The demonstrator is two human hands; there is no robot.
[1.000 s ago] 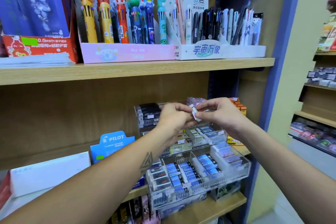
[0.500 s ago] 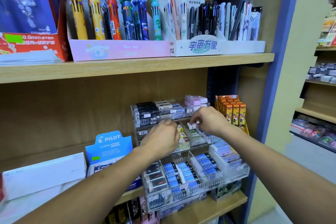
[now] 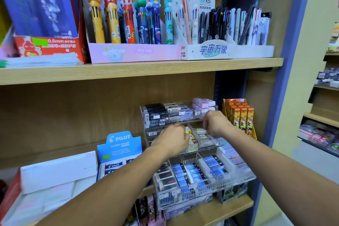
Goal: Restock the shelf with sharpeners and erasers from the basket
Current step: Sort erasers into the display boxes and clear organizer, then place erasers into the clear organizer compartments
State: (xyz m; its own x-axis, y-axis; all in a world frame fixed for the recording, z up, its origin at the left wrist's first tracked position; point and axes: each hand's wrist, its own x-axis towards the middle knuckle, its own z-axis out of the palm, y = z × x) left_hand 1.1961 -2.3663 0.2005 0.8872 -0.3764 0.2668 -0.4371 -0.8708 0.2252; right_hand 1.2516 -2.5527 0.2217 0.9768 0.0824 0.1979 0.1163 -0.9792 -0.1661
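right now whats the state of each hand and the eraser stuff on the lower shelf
left hand: fingers curled, over the middle tier; what it holds is hidden
right hand: pinches a small white eraser
clear acrylic tiered display rack: upright, tiers stocked
blue Pilot eraser box: flap up, open
orange boxes: standing upright

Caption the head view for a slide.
Both hands, left hand and right hand, reach into the middle tier of a clear acrylic eraser rack below a pen shelf.
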